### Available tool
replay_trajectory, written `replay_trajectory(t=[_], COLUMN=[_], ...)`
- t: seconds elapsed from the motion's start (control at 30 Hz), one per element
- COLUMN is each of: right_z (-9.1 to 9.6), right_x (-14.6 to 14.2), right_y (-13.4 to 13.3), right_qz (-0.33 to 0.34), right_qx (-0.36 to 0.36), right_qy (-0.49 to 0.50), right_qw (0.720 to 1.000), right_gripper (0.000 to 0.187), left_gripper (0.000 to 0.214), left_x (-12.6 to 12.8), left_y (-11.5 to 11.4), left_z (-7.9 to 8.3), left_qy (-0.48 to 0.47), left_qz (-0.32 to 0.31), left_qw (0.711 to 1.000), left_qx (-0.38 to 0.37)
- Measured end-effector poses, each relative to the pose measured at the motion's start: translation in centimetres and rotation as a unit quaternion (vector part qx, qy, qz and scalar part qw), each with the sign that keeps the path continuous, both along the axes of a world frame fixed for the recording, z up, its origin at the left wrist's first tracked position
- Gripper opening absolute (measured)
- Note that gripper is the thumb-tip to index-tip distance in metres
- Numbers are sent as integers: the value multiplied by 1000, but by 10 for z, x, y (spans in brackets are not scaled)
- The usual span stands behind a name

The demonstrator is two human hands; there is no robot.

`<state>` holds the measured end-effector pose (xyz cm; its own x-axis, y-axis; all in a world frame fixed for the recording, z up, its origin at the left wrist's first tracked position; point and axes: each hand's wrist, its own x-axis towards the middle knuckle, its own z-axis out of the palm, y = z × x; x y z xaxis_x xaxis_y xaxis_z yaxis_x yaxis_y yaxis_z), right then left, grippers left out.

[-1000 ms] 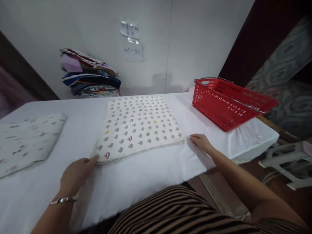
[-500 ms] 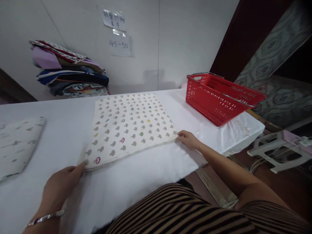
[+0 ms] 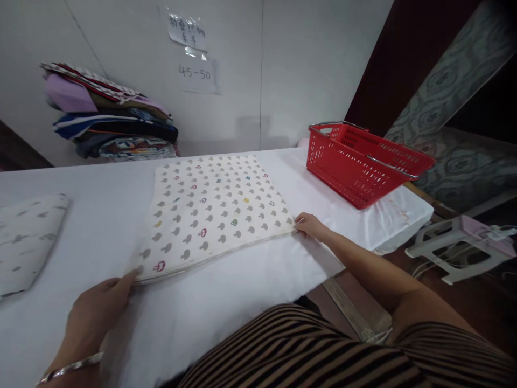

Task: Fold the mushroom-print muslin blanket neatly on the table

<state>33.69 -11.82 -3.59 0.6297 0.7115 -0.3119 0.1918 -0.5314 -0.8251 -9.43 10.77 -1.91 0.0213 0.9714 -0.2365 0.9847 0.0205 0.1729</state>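
Note:
A folded white cloth with a grey mushroom print (image 3: 218,210) lies flat on the white-covered table, a few of its mushrooms coloured red, yellow, green or blue. My left hand (image 3: 99,304) pinches its near left corner, thumb on top and the other fingers hidden below. At the near right corner, my right hand (image 3: 311,225) grips the edge between thumb and fingers. Several layers show along the near edge, which is pulled fairly straight between both hands.
A red plastic basket (image 3: 359,172) with metal handles stands at the right. Another folded patterned cloth (image 3: 30,242) lies at the left. Behind it is a pile of folded fabrics (image 3: 117,121) by the wall. A white stool (image 3: 460,248) stands beyond the table's right end.
My left hand has shifted slightly left and down with its corner of the cloth. The right hand keeps its hold at the other corner. The view has moved a little.

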Motion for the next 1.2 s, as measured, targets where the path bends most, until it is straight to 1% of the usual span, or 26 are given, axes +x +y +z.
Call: replay_trajectory(t=[0.07,0.13,0.23,0.3,0.43,0.5,0.57,0.67,0.73,0.87,0.93,1.07,1.13,1.2], right_z=[2,5,12,13,10,6,4,3,4,2,1,4,4,0], right_x=[-2,-4,-7,-8,-6,-4,-2,-3,-6,-10,-9,7,17,25], right_y=[0,1,3,5,6,6,7,8,10,14,13,1,-8,-15], right_qz=[-2,-7,-17,-16,-10,-1,18,60,72,58,53,39,25,18], right_qx=[-12,-12,19,20,-44,-72,-96,-129,-137,-125,-101,-56,-58,-70], right_qy=[-10,3,43,51,5,-5,6,13,-1,-12,-3,30,28,16], right_qw=[1000,1000,999,998,999,997,995,990,988,990,994,997,998,997], right_gripper=[14,14,17,19,21,19,14,21,23,20,16,8,9,9], left_gripper=[37,36,37,35,32,34,37,37,39,45,46,45,45,46], left_x=[-1,-2,-3,-3,-3,-4,-6,-8,-10,-11,-11,-3,1,5], left_y=[0,-1,-3,-3,-2,-2,-2,-3,-4,-5,-5,-12,-19,-27], left_z=[-1,-1,-1,-1,-1,-1,-1,-2,-4,-7,-8,-8,-8,-8], left_qy=[-31,-62,-78,-82,-95,-107,-112,-126,-142,-153,-147,-130,-118,-108], left_qz=[11,13,23,23,25,19,8,-4,-10,-15,-18,-42,-69,-83], left_qw=[999,998,996,996,994,993,993,990,988,986,987,990,990,991], left_qx=[-17,-27,-32,-33,-36,-38,-43,-62,-67,-59,-57,-32,-19,-8])
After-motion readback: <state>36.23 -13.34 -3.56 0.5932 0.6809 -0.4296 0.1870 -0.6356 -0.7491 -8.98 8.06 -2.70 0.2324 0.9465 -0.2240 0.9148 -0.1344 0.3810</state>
